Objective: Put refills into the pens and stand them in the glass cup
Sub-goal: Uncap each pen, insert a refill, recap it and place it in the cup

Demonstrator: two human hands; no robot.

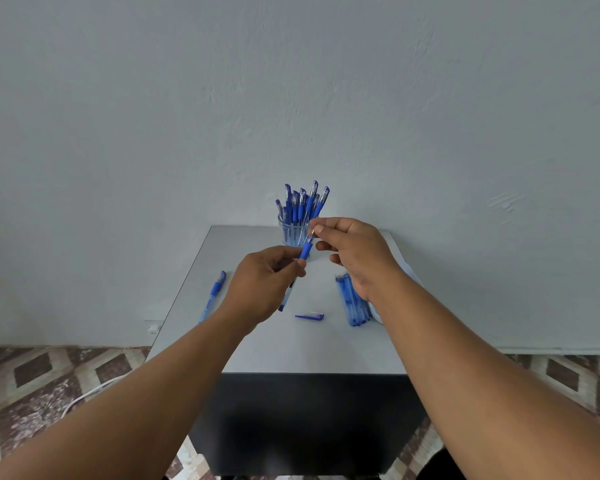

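Observation:
Above the middle of the table, my left hand (pixel 264 282) grips the barrel of a blue pen (pixel 305 250) that slants up to the right. My right hand (pixel 354 251) pinches the pen's tip end between thumb and forefinger. Behind them at the table's far edge stands the glass cup (pixel 289 233) holding several blue capped pens (pixel 303 204). A bundle of blue refills (pixel 352 303) lies under my right wrist. A loose pen cap (pixel 310 317) lies near the table's centre. One more capped pen (pixel 213 295) lies at the left.
The small grey table (pixel 274 348) stands against a pale wall, with a dark front below its near edge. Something white (pixel 376 315) lies by the refills, mostly hidden by my right arm. A white cable (pixel 90 393) runs over the patterned floor at the left.

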